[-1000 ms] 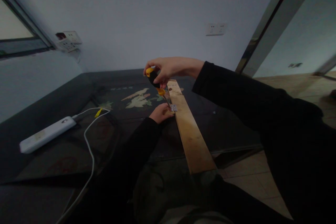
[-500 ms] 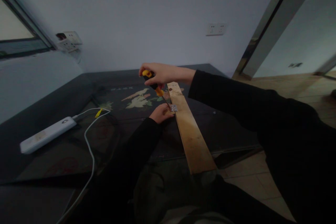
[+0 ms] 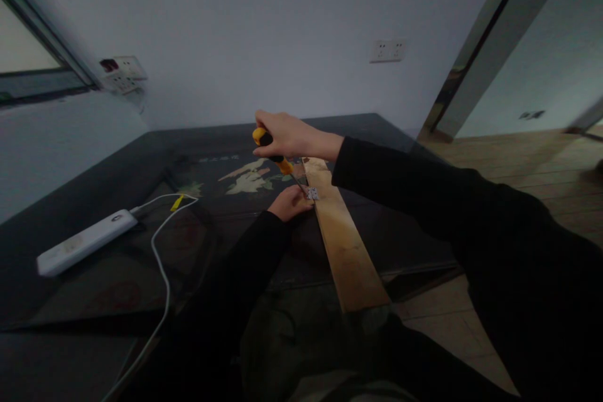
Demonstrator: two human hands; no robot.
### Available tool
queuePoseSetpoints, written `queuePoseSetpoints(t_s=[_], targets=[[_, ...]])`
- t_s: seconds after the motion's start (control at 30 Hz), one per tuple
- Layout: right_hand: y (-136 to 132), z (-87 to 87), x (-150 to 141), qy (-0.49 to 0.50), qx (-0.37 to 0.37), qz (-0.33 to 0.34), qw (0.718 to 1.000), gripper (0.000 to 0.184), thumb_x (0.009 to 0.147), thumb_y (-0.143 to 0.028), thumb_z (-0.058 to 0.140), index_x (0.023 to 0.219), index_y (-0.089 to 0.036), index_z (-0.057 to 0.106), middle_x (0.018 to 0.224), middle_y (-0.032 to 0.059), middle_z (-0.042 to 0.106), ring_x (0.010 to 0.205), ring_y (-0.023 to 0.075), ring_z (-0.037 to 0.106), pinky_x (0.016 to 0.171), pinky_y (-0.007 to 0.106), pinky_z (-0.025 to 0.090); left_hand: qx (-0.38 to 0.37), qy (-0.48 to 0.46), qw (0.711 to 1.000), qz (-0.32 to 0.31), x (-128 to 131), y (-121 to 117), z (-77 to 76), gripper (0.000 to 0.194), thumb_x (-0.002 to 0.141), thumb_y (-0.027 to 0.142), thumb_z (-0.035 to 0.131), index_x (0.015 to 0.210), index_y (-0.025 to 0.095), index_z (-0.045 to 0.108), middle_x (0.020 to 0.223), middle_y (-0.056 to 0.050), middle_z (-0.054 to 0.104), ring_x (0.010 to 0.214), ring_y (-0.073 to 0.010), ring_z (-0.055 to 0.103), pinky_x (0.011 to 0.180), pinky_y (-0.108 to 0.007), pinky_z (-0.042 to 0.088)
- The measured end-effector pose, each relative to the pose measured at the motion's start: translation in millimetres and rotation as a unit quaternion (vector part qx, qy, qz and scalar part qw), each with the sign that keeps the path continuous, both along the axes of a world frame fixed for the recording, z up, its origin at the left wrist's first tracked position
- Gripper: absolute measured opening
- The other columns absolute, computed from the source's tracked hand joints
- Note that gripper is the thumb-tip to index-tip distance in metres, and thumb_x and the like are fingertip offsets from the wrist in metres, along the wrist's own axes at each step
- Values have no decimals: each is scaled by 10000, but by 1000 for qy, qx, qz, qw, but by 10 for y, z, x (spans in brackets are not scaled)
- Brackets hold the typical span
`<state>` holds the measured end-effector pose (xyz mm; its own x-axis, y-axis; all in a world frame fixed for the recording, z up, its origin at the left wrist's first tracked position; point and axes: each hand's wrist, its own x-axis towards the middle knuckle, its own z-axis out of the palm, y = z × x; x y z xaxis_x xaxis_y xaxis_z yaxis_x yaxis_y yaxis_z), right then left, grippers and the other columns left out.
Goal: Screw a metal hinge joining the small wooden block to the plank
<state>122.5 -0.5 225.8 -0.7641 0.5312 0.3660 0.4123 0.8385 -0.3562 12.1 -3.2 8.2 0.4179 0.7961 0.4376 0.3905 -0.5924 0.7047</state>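
Observation:
My right hand (image 3: 293, 135) is closed around the yellow and black handle of a screwdriver (image 3: 284, 165). The screwdriver slants down to the right, and its shaft ends at a small silver metal hinge (image 3: 313, 193). That hinge lies on the left edge of a long, narrow wooden board (image 3: 351, 254). My left hand (image 3: 288, 203) is low beside the board, its fingers pinched at the hinge's left leaf, close to the screwdriver tip. Any screw under the tip is too small to make out.
The board's near end juts past the front edge of the dark table (image 3: 405, 226), which bears a bird-and-flower picture. A white power strip (image 3: 87, 244) with a white cable (image 3: 162, 264) lies at left. Behind the table rises a wall with sockets (image 3: 388, 51).
My right hand has turned on the screwdriver handle and its fingers sit differently, with the wrist a little lower. The left hand, hinge and board stay in place.

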Motion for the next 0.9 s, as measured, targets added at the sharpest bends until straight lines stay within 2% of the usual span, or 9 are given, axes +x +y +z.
queuePoseSetpoints(t_s=[0.1, 0.17, 0.3, 0.37, 0.47, 0.57, 0.63, 0.77, 0.9], targets=[[29, 2, -2, 2, -17, 38, 999, 309, 748, -182, 710, 980, -158, 507, 997, 71, 608, 911, 169, 529, 715, 248, 426, -7, -4, 1000, -2, 8, -15, 17, 400, 737, 256, 766, 1097, 137, 640, 1132, -140, 672, 1086, -273, 628, 997, -455, 473], [35, 24, 20, -5, -59, 64, 996, 308, 755, -184, 706, 994, -169, 513, 1004, 54, 600, 866, 149, 538, 665, 226, 440, -8, -3, 1000, 1, 11, -28, 30, 399, 740, 261, 761, 1102, 142, 642, 1130, -134, 673, 1084, -273, 629, 991, -452, 475], [39, 74, 83, -31, -173, 64, 982, 317, 801, -178, 666, 1065, -191, 490, 905, 17, 593, 665, 96, 525, 545, 197, 436, 1, 11, 1000, 11, 11, -46, 54, 383, 731, 252, 760, 1080, 146, 645, 1118, -125, 678, 1065, -274, 634, 979, -450, 479], [41, 92, 96, -47, -190, 59, 979, 339, 800, -154, 662, 1086, -195, 485, 884, 7, 596, 637, 88, 517, 545, 194, 437, 5, 19, 1000, 15, 7, -48, 62, 366, 727, 250, 762, 1059, 151, 645, 1103, -115, 682, 1054, -270, 636, 978, -447, 479], [32, 93, 74, -54, -130, 48, 989, 341, 783, -166, 684, 1075, -181, 509, 941, 28, 604, 721, 115, 543, 607, 216, 443, 9, 32, 999, 20, 2, -41, 64, 342, 728, 265, 765, 1026, 151, 642, 1102, -110, 681, 1067, -269, 631, 993, -442, 469], [14, 38, 23, -29, -29, 5, 999, 357, 749, -229, 731, 1032, -150, 530, 992, 70, 607, 867, 167, 543, 696, 252, 423, 11, 33, 999, 18, -2, -25, 57, 346, 736, 282, 763, 1027, 145, 636, 1120, -123, 673, 1085, -272, 625, 1001, -435, 465], [4, -23, -5, -5, 8, -26, 1000, 389, 744, -261, 736, 1046, -136, 526, 1003, 90, 609, 914, 187, 533, 731, 267, 404, 13, 30, 999, 15, -5, -16, 52, 370, 737, 289, 765, 1051, 145, 631, 1126, -129, 671, 1085, -271, 624, 999, -432, 467], [-14, -100, -16, 17, 8, -33, 999, 441, 765, -252, 703, 1139, -143, 498, 1039, 90, 621, 911, 186, 542, 750, 272, 400, 16, 36, 999, 19, -9, -10, 52, 417, 729, 296, 772, 1089, 141, 632, 1130, -134, 670, 1082, -274, 625, 994, -441, 469], [-31, -38, 20, 5, -13, 4, 1000, 427, 773, -206, 687, 1158, -186, 505, 1091, 67, 626, 967, 187, 552, 756, 252, 423, 11, 30, 999, 18, -12, -17, 54, 437, 736, 308, 765, 1119, 146, 628, 1145, -135, 670, 1093, -279, 624, 1001, -443, 463]])
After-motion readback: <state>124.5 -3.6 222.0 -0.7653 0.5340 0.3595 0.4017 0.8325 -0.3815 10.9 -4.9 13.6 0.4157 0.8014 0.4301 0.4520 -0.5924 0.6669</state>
